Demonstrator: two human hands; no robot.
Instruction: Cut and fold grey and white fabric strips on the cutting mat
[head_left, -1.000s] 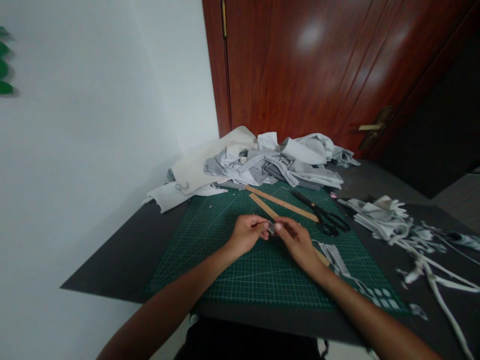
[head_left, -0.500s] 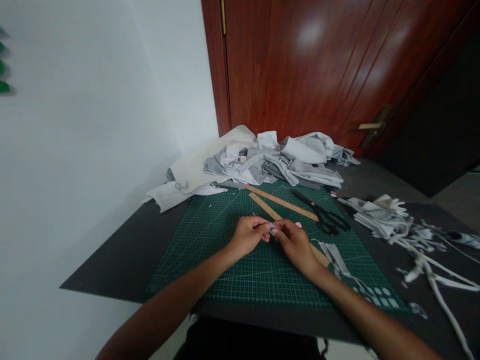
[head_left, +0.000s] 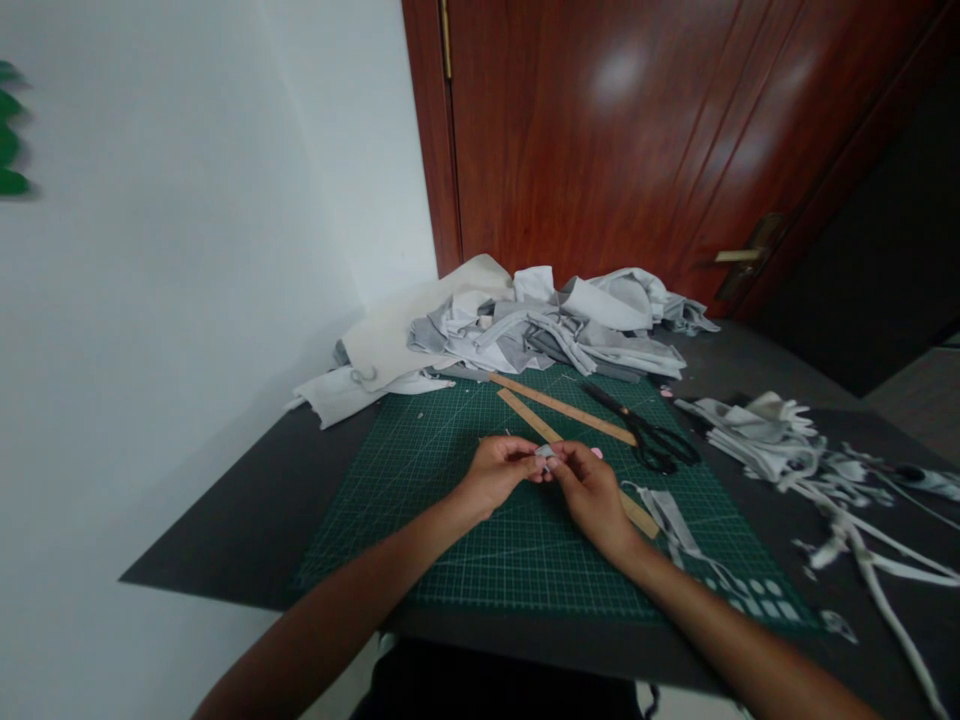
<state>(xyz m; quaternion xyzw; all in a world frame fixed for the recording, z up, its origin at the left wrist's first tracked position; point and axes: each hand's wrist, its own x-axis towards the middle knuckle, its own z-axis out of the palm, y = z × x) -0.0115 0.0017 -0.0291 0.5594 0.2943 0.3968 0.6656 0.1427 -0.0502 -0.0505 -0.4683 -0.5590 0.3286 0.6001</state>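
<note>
Between my two hands, above the green cutting mat point(head_left: 480, 560), is a small piece of grey fabric point(head_left: 544, 453). My left hand point(head_left: 501, 468) pinches its left side with thumb and fingers. On the other side, my right hand point(head_left: 589, 485) grips it the same way, so the fingertips nearly meet. Much of the piece is hidden by the fingers. Just beyond my hands lie two wooden rulers point(head_left: 566, 408), one partly covered by my right hand. Black scissors point(head_left: 637, 425) rest to the right of them. A grey fabric strip point(head_left: 675, 520) lies beside my right wrist.
A heap of grey and white fabric point(head_left: 517, 325) runs along the back of the dark table point(head_left: 225, 530). More scraps and cords point(head_left: 772, 435) lie at the right. Behind stand a white wall point(head_left: 187, 250) and a reddish wooden door point(head_left: 600, 150).
The grey piece between my fingertips is turned slightly and more of its face shows. Both hands stay in nearly the same place.
</note>
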